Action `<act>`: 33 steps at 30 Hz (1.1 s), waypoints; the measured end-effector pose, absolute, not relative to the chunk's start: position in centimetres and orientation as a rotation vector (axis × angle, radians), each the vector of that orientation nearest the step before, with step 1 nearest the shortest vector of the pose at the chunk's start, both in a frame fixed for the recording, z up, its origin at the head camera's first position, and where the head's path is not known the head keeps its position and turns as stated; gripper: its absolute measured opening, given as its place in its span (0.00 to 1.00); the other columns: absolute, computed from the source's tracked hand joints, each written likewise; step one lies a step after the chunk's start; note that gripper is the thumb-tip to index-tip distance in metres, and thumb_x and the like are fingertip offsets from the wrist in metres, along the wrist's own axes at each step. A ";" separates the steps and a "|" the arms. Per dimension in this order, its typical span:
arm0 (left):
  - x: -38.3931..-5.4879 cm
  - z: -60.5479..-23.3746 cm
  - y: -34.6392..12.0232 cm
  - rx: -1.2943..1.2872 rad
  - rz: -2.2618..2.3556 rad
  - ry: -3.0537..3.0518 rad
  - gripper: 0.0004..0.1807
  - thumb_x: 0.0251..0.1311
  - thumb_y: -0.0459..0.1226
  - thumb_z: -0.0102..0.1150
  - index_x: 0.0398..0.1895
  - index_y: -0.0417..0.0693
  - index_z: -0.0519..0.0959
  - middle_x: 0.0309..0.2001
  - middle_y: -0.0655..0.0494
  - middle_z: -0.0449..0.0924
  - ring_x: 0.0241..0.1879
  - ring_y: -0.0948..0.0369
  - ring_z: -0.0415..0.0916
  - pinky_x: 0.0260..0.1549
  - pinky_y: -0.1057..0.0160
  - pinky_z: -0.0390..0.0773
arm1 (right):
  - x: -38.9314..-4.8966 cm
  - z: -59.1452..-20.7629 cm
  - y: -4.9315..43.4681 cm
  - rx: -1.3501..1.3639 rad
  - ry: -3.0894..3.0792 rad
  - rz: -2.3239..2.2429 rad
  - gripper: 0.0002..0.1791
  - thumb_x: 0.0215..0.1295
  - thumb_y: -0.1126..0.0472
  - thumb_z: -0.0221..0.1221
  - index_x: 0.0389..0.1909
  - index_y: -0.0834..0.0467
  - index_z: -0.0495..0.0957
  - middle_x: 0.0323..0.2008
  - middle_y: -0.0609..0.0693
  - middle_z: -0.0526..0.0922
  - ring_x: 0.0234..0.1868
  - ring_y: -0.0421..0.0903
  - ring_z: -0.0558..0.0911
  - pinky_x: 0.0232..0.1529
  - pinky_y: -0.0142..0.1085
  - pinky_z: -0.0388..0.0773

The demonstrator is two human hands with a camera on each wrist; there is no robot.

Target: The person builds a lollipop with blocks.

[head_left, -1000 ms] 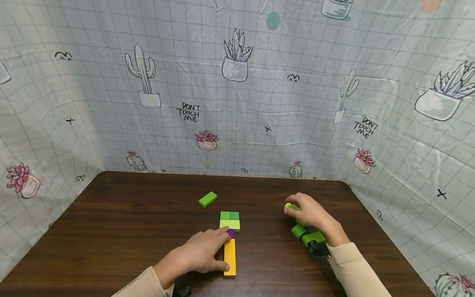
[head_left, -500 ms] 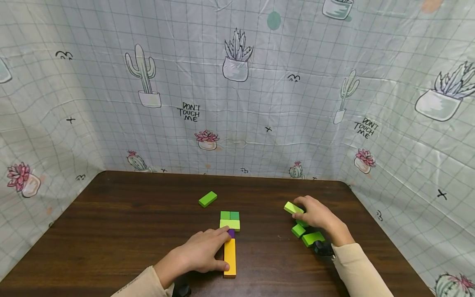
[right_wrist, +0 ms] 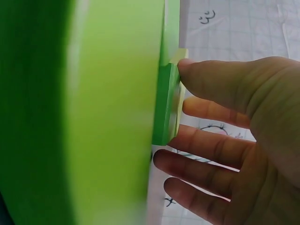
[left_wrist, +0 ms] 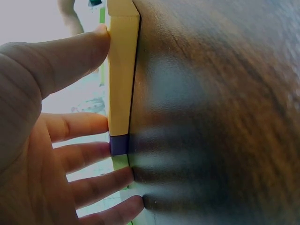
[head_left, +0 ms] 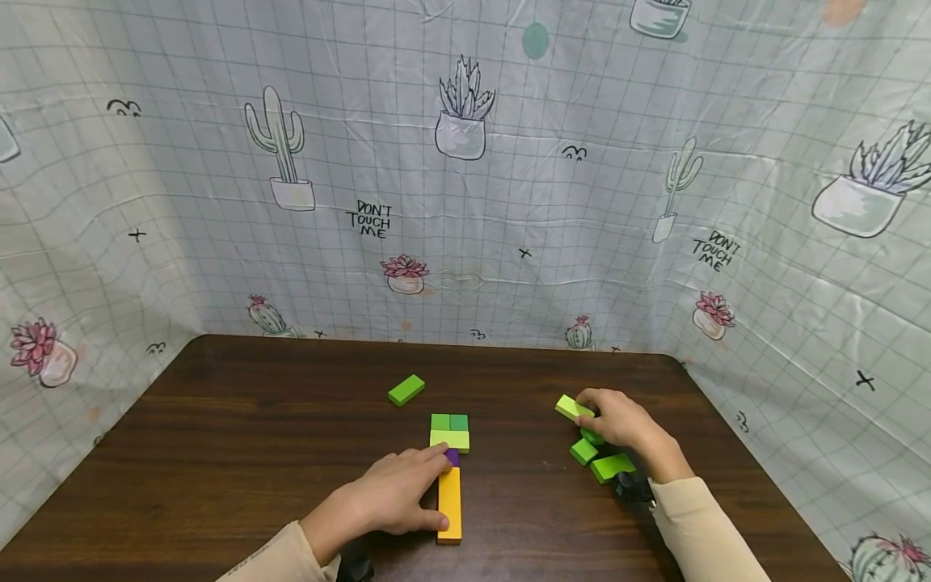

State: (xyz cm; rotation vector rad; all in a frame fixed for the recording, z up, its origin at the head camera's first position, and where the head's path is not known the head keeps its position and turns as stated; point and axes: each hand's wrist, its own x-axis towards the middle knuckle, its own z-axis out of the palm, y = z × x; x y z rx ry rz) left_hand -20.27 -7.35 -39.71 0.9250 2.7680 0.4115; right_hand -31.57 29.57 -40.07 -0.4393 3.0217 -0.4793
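In the head view, the right hand [head_left: 621,419] appeared to pinch a lime block [head_left: 572,406] by its right part, thumb on the near side, forefinger on the far, at the right of the surface [head_left: 240,453]. The left hand [head_left: 396,489] lay along a row: yellow block [head_left: 449,505], purple block [head_left: 453,457], a crosswise pale block [head_left: 449,440], then a green pair [head_left: 449,422]. Holding the lime block well seemed to call for a square pinch on its long sides, palm high. In the way, just below that hand, crowded a small block [head_left: 584,452], a large block [head_left: 612,468] and a partly hidden block [head_left: 592,437]. A stray block [head_left: 406,390] lay beyond the row, and a curtain [head_left: 465,210] hung behind.

In the left wrist view, the grip was spread: thumb on the yellow block's side, fingers apart along the row. Light pressure would probably steady it without skewing the joints.

In the right wrist view, a blurred green mass [right_wrist: 112,112] hid much; a green block [right_wrist: 164,110] stood close by the fingertips, easily nudged.
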 end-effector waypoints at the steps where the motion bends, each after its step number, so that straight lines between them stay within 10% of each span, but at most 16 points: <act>1: -20.3 -39.7 -7.3 0.923 0.411 2.768 0.38 0.53 0.59 0.63 0.64 0.52 0.70 0.70 0.52 0.60 0.65 0.51 0.63 0.58 0.44 0.66 | -31.5 -40.1 29.6 -0.438 3.020 -0.477 0.16 0.63 0.56 0.62 0.50 0.56 0.78 0.35 0.47 0.79 0.31 0.43 0.74 0.31 0.40 0.71; 33: -20.4 -40.0 -7.1 0.914 0.410 2.770 0.38 0.52 0.60 0.63 0.63 0.53 0.71 0.70 0.52 0.61 0.64 0.51 0.64 0.58 0.45 0.66 | -30.7 -39.5 25.7 -0.521 2.960 -0.418 0.31 0.53 0.55 0.70 0.59 0.53 0.74 0.41 0.49 0.80 0.36 0.43 0.75 0.32 0.40 0.71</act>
